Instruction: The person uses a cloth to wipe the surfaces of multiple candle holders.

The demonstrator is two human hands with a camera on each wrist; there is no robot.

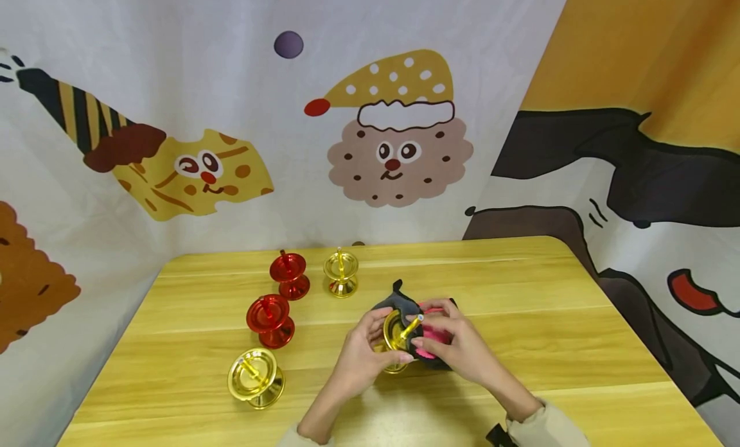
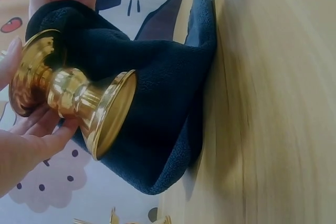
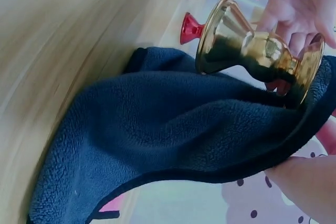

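Above the table, my left hand (image 1: 360, 354) holds a shiny gold candle holder (image 1: 394, 331) by its upper dish, fingers and thumb around the rim. In the left wrist view the candle holder (image 2: 73, 90) is tilted, its flared foot off the tabletop. My right hand (image 1: 462, 347) pinches a fleecy cloth (image 1: 399, 300), dark grey on one face and pink on the other, and brings it against the dish by the upright spike. The dark cloth (image 3: 152, 124) hangs down to the wood in the right wrist view, partly behind the candle holder.
Left of my hands stand two red candle holders (image 1: 289, 275) and a gold candle holder (image 1: 254, 376) near the front. Another gold candle holder (image 1: 341, 273) is at the back. A patterned curtain (image 1: 243, 81) hangs behind the wooden table (image 1: 566, 344).
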